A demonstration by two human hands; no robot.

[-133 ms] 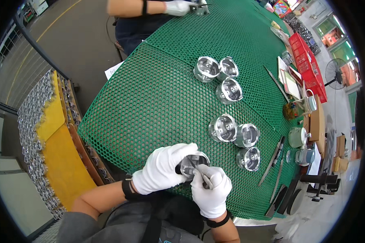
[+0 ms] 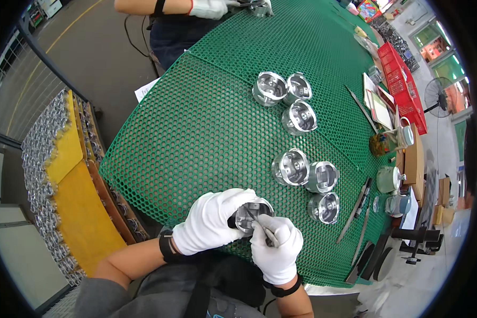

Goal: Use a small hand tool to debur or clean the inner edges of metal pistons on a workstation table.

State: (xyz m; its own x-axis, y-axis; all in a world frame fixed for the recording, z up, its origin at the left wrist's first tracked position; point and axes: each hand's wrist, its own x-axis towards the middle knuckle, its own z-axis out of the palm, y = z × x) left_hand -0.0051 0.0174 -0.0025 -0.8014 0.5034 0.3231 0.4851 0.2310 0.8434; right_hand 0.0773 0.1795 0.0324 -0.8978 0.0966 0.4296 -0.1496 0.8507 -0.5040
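My left hand (image 2: 212, 221), in a white glove, is wrapped round a silver metal piston (image 2: 244, 218) near the front edge of the green table. The piston's hollow end faces up. A thin, pointed, scraper-like metal blade (image 2: 250, 213) reaches into that hollow. My right hand (image 2: 276, 249), gloved too, pinches the blade from the right, with its grey rear end (image 2: 272, 237) showing between the fingers. Where the tip touches inside is too small to tell. Ahead and to the right stand more open pistons, the nearest ones being a middle piston (image 2: 322, 177) and a lower piston (image 2: 324, 207).
Three pistons (image 2: 300, 116) sit farther up the green honeycomb mat (image 2: 180, 132). Files (image 2: 355, 210) and jars (image 2: 389, 179) line the right side, below a red crate (image 2: 400, 85). A co-worker's gloved hand (image 2: 209, 8) works at the far edge. Pistons fill a yellow-topped pallet (image 2: 74, 175) at left.
The co-worker's arm and near glove have shifted left. My own hands, the piston and the blade stay nearly in place.
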